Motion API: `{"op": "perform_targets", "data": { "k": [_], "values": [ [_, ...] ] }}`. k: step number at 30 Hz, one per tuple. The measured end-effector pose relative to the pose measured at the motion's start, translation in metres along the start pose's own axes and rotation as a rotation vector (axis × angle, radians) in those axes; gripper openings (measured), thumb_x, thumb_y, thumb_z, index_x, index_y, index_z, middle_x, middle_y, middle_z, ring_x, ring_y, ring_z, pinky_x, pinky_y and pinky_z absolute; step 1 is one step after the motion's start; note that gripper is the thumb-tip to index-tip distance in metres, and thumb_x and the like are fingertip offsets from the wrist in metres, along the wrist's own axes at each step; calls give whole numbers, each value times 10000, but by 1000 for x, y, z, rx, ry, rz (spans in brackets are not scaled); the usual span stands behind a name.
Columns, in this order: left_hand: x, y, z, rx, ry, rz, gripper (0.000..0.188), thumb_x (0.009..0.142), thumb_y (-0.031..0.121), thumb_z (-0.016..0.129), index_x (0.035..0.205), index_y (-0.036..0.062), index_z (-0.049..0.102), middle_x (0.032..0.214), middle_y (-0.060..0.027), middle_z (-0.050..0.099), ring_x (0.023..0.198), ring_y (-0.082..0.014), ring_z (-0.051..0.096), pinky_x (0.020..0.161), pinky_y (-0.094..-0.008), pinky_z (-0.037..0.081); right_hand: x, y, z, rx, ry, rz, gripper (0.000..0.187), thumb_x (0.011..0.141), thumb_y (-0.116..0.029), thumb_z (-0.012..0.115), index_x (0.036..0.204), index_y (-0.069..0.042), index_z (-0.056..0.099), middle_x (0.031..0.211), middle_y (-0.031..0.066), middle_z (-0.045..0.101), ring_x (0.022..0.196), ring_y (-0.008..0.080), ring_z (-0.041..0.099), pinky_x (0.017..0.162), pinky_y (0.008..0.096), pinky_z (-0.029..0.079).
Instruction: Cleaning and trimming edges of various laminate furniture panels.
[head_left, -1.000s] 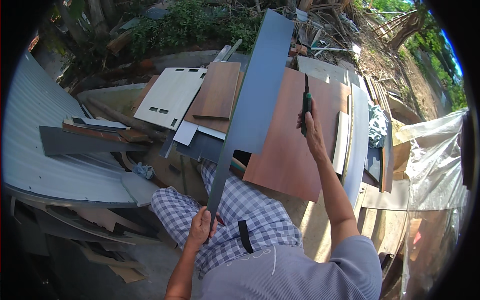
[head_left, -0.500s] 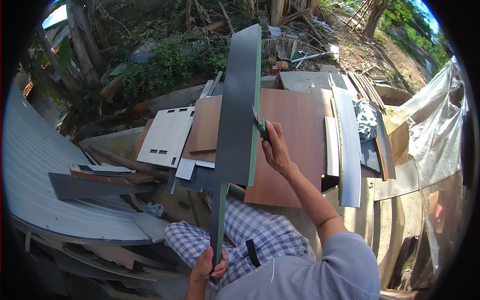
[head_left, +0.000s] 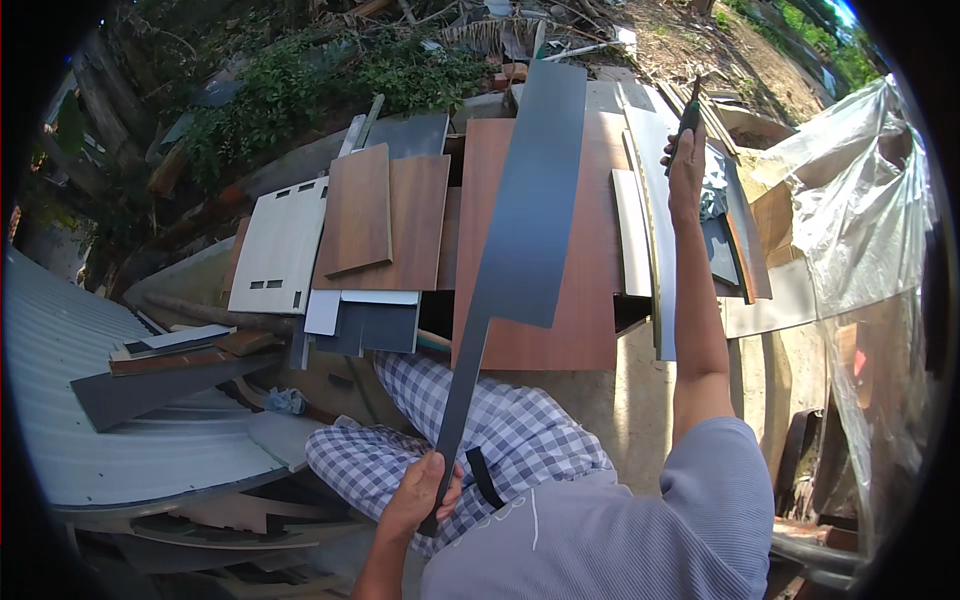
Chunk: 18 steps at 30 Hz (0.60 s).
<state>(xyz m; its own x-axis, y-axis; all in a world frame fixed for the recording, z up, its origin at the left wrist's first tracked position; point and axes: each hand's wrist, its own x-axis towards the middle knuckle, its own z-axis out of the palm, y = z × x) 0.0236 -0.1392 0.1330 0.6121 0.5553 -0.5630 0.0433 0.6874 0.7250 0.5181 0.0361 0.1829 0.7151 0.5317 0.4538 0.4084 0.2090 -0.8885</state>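
My left hand [head_left: 423, 490] is closed around the narrow, handle-like end of a dark grey board [head_left: 535, 190]. The board widens in a step and reaches away from me, raised above the brown panels, its broad flat face turned up. A thin green strip [head_left: 540, 40] sticks out at its far end. Out to the far right, apart from the board, my right hand [head_left: 686, 160] grips a utility knife [head_left: 690, 115] with a dark green-and-black handle, its pointed tip directed away from me. Some of the right fingers are hidden behind the handle.
Brown panels [head_left: 415, 215] and a white slotted panel [head_left: 280, 245] lie ahead. Long pale strips [head_left: 650, 220] and a crumpled cloth [head_left: 712, 190] are to the right. Corrugated sheet [head_left: 120, 400] with board offcuts [head_left: 170, 375] lies left; clear plastic sheeting [head_left: 860, 200] hangs at far right.
My right hand has moved the knife from the board's edge out to the far right. The board's far end has swung right, and its green edge has turned out of sight.
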Motion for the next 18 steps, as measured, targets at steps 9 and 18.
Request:
{"op": "perform_targets", "data": {
  "k": [9,18],
  "values": [
    [140,8,80,46,-17,31,530,931,532,335,867,16,433,533,-24,417,368,-92,397,339,-234,332,-78,3,-86,15,50,91,459,976,-225,330,1415,-107,268,848,26,472,708,78,446,628,236,419],
    [182,-26,122,-63,-34,28,554,920,563,316,865,21,420,543,-22,413,368,-91,396,344,-245,348,-102,27,-90,4,-15,163,456,989,-244,341,1425,-139,258,860,28,471,709,78,447,625,231,421]
  ]
}}
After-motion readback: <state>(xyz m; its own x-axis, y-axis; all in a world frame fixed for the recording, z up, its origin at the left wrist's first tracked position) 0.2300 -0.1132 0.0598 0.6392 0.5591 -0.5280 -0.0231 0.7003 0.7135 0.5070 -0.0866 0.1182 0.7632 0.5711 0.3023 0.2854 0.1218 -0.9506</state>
